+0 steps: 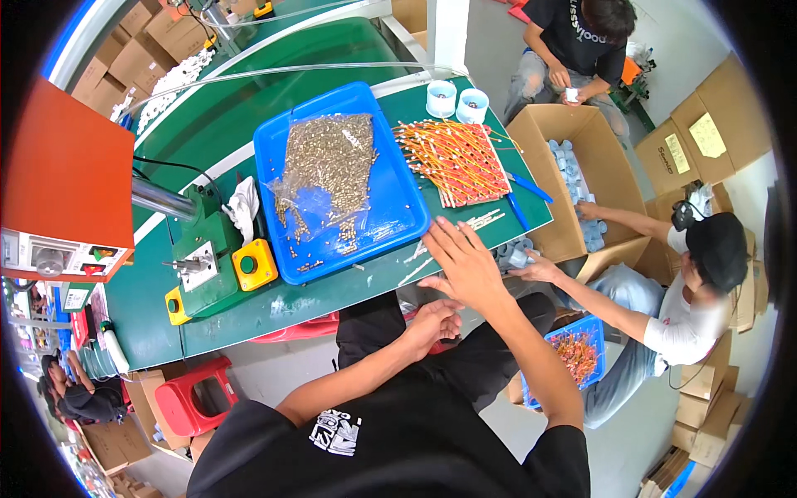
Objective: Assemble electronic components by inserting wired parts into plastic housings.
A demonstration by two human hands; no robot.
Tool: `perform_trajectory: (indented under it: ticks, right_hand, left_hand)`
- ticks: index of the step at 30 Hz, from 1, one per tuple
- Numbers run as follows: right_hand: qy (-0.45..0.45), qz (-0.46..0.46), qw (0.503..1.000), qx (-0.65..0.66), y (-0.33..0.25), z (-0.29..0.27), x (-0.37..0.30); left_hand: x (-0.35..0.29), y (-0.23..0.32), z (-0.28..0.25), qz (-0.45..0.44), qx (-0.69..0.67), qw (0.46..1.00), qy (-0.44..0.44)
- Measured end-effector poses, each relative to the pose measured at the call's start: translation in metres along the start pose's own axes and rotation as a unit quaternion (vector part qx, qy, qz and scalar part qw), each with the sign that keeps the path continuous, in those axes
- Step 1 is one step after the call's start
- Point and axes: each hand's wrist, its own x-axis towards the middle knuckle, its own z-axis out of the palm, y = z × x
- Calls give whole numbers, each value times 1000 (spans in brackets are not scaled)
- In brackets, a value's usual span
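Observation:
My right hand [465, 264] lies with its fingers stretched out at the near right corner of a blue tray [398, 236]. Nothing shows in its grasp. My left hand [432, 326] is just off the table's front edge, fingers curled in and no object visible in them. Inside the tray, a clear plastic bag [328, 158] holds many small brass-coloured metal parts, with more scattered loose around it. Beyond my right hand, orange and yellow wires [448, 158] lie in a bundle on a red block. Blue-handled pliers [523, 199] sit beside the block.
Left of the tray stands a green press [203, 257] with yellow button boxes. Two white cups [457, 101] stand behind the wires. At right, a co-worker [689, 282] reaches into a carton [573, 124] of grey-blue parts; another person [577, 50] sits beyond. A red stool [195, 397] stands lower left.

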Motion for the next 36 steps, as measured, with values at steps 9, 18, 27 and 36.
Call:
perform_trajectory:
  ticks: [9,18,27,36]
  right_hand:
    - [98,-45,994,35,-6,11,-19]
    - [128,-91,985,69,2,13,-24]
    - [122,-106,985,56,9,8,-16]
    - [128,-111,985,40,7,12,-13]
  left_hand:
    - [8,19,-5,65,-187,975,-106]
    - [37,10,-14,41,-439,863,-246]
    - [23,22,16,34,-478,859,-181]
    - [-41,46,-16,-109,-319,911,-236]
